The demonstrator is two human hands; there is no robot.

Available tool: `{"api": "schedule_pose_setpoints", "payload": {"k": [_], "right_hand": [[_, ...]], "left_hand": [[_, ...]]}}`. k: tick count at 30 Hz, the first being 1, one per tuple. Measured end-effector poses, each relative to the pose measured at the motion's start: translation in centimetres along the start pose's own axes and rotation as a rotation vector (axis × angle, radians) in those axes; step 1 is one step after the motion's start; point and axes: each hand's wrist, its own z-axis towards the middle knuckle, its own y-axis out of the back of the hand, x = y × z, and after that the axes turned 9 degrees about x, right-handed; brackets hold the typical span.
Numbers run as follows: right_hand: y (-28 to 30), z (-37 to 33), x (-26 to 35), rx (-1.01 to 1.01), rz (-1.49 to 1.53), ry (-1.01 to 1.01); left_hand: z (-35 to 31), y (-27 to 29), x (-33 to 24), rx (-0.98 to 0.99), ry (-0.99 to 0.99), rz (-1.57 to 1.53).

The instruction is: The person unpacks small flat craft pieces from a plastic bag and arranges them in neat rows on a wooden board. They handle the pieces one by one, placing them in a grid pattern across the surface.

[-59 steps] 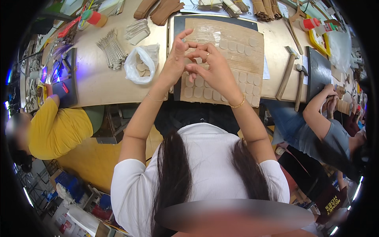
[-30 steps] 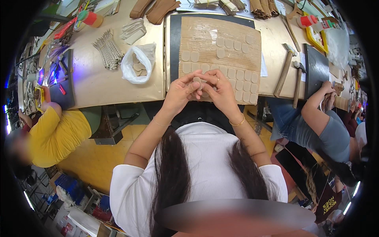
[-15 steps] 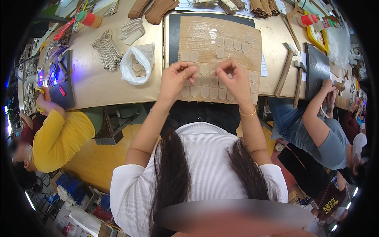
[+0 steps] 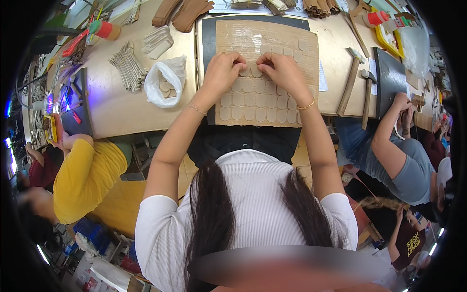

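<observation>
A brown cardboard sheet (image 4: 287,35) lies in front of me, with rows of small beige rounded pieces (image 4: 247,100) set on it. My left hand (image 4: 224,71) is over its left half, thumb and forefinger pinched at the edge of a beige rounded piece (image 4: 246,72). Close beside that, my right hand (image 4: 283,69) pinches at the neighbouring rounded piece (image 4: 256,72). The fingertips partly cover both pieces. Some pieces farther right are hidden under my right hand and wrist.
A black board (image 4: 209,36) lies under the cardboard. To the left stand a white plastic bag (image 4: 163,90) of loose pieces and a bundle of pale strips (image 4: 128,67). Two hammers (image 4: 349,82) (image 4: 367,97) lie right. Co-workers sit on both sides.
Both hands have moved farther up the cardboard and come down at two rounded pieces. The near rows, partly covered before, now show more fully.
</observation>
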Motion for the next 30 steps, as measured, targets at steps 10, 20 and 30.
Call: {"api": "schedule_pose_setpoints", "payload": {"k": [10,20,30], "right_hand": [[-1.0,-0.3,-0.6,-0.054,0.174,-0.037],[-1.6,-0.6,-0.4,-0.131,-0.034,0.030],[-3.0,-1.0,-0.8,-0.290,-0.319,0.142]], "left_hand": [[-0.3,0.1,-0.7,-0.008,0.147,-0.124],[-0.2,-0.7,-0.4,-0.138,-0.057,0.251],[-0.7,-1.2,-0.2,-0.163,-0.082,0.314]]}}
